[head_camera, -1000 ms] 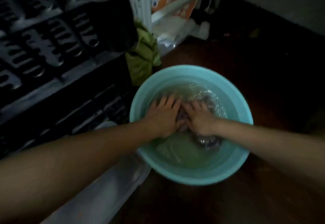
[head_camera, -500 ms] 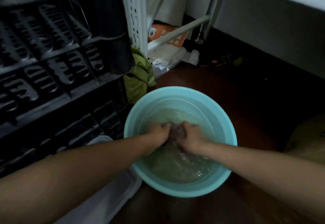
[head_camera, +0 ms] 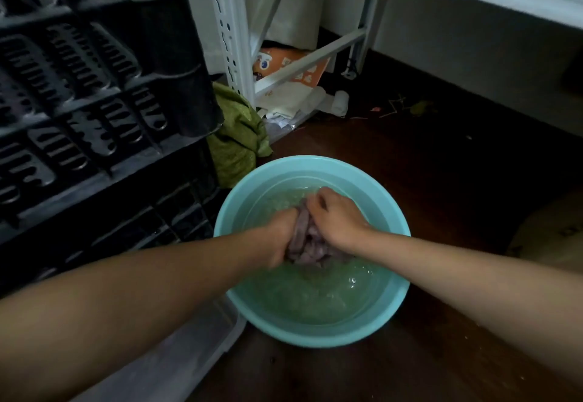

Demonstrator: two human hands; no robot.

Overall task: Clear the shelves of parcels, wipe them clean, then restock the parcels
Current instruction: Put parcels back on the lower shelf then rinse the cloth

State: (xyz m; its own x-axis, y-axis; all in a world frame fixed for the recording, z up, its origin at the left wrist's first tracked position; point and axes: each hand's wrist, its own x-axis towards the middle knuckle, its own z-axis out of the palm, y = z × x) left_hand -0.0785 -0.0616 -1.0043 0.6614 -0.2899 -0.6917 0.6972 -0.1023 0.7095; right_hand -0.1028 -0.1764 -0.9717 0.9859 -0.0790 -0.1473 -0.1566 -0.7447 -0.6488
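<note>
Both grips — left hand (head_camera: pixel 281 233) and right hand (head_camera: pixel 339 224) — are clenched on the wet cloth (head_camera: pixel 307 242) over the basin (head_camera: pixel 315 329) — wiping looks midway, restocking ahead.

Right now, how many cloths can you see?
2. A purple cloth is bunched between the left hand and right hand over the bowl. A green cloth lies behind the bowl. Others may be hidden.
</note>
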